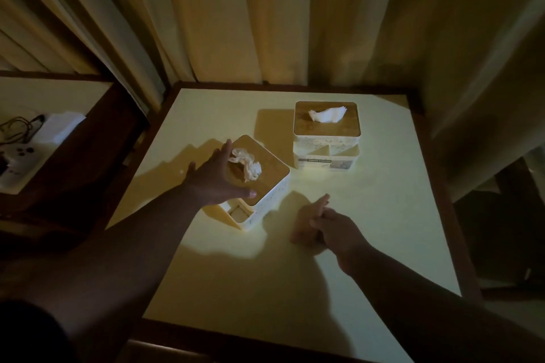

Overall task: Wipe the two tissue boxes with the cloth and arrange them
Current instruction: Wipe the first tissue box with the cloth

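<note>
Two cream tissue boxes with wooden lids stand on the pale table. The near tissue box sits turned at an angle, with a crumpled tissue sticking out of its lid. My left hand lies spread over its left corner, the thumb on the lid's front edge and the fingers fairly straight along the far-left edge. The far tissue box stands square at the back, apart from both hands. My right hand is low over the table in front of the boxes and grips a small tan cloth.
Heavy curtains hang close behind the table and along its right side. A dark wooden rim frames the tabletop. To the left, a lower shelf holds cables and a white device. It is dim, with deep shadows.
</note>
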